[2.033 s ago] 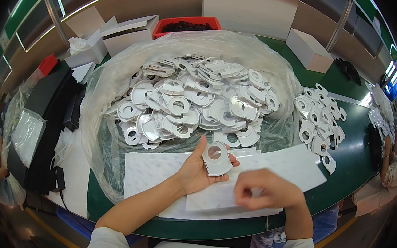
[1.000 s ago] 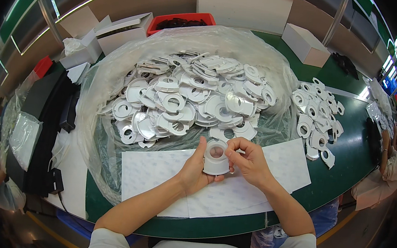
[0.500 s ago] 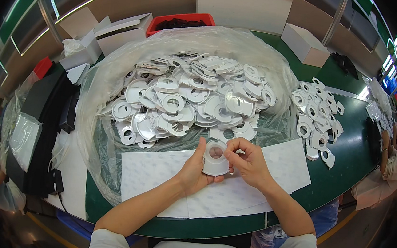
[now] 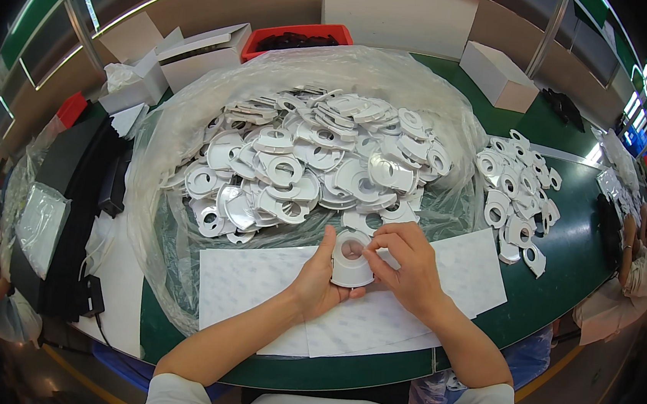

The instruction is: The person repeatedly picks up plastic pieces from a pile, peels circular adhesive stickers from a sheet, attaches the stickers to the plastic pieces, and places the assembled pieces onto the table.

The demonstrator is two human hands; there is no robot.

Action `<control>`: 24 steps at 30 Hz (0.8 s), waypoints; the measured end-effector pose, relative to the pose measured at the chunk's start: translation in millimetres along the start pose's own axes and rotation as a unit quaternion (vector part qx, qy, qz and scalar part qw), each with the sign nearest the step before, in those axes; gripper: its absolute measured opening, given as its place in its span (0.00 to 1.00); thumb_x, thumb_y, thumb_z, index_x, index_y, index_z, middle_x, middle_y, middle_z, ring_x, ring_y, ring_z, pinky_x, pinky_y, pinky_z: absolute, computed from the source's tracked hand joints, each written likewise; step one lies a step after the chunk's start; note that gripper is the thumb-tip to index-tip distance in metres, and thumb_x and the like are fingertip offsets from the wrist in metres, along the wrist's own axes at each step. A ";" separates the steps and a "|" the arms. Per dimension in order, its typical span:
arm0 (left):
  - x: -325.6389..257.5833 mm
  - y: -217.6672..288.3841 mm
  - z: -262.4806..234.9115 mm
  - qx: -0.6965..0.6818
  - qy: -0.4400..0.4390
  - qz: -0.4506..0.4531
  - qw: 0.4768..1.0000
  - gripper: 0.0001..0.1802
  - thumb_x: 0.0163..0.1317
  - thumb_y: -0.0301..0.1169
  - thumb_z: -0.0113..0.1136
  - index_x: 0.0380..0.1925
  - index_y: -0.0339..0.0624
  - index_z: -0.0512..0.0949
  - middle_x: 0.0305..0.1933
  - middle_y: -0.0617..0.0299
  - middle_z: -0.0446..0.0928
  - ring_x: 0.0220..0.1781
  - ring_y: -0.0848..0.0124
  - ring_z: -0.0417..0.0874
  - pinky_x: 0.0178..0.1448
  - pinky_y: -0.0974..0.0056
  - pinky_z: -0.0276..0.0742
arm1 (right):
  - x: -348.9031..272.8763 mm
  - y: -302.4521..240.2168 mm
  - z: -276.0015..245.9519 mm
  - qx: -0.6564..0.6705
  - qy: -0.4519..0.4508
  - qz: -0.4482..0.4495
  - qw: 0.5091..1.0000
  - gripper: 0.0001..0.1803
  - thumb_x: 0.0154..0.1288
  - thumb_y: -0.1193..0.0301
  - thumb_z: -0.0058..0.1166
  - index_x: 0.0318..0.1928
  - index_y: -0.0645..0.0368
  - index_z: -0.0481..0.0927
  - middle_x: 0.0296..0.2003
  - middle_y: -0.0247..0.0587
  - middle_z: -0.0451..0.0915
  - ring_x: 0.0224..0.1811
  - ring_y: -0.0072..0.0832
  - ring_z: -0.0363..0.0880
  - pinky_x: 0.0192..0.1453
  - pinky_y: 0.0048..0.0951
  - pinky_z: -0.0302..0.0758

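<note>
My left hand (image 4: 315, 282) is closed round a white plastic part (image 4: 350, 274) with a round hole, its thumb along the left edge and its fingers underneath. At the part's right rim, the thumb and forefinger of my right hand (image 4: 407, 271) are pinched together; whatever is between their tips is too small to make out. Both hands are over white paper sheets (image 4: 246, 295) at the near side of the table. Just beyond them lies a large heap of similar white parts (image 4: 284, 169) on a clear plastic bag (image 4: 156, 226).
More white parts (image 4: 519, 231) lie on the green table (image 4: 564, 261) to the right. A red bin (image 4: 342, 34) of black items and white boxes (image 4: 496, 77) stand at the back. A black case (image 4: 64, 172) is on the left. Other people's arms (image 4: 628, 256) show at the sides.
My right hand has shifted slightly, its knuckles raised and its fingers bent differently at the part's rim. My left hand still holds the part in nearly the same place.
</note>
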State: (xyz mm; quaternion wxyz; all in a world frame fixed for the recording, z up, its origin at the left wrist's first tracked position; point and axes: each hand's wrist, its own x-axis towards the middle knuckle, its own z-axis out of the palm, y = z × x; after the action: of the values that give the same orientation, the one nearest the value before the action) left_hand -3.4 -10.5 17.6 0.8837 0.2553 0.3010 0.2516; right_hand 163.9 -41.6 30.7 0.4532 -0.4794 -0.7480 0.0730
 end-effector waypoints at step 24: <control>4.6 -11.7 -4.6 0.225 -0.097 0.021 0.969 0.51 0.53 0.76 0.11 0.44 0.46 0.71 0.32 0.63 0.75 0.26 0.77 0.73 0.20 0.73 0.59 | 1.1 -21.6 -4.7 -0.088 0.001 0.175 0.981 0.17 0.44 0.63 0.69 0.20 0.60 0.74 0.16 0.36 0.75 0.16 0.24 0.71 0.20 0.27 0.66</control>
State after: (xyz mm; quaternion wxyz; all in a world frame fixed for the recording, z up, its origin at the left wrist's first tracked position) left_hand 0.1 -15.0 5.6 0.8231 0.4768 0.2576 0.1695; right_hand 153.3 -53.8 45.9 0.3902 -0.6407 -0.6558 0.0844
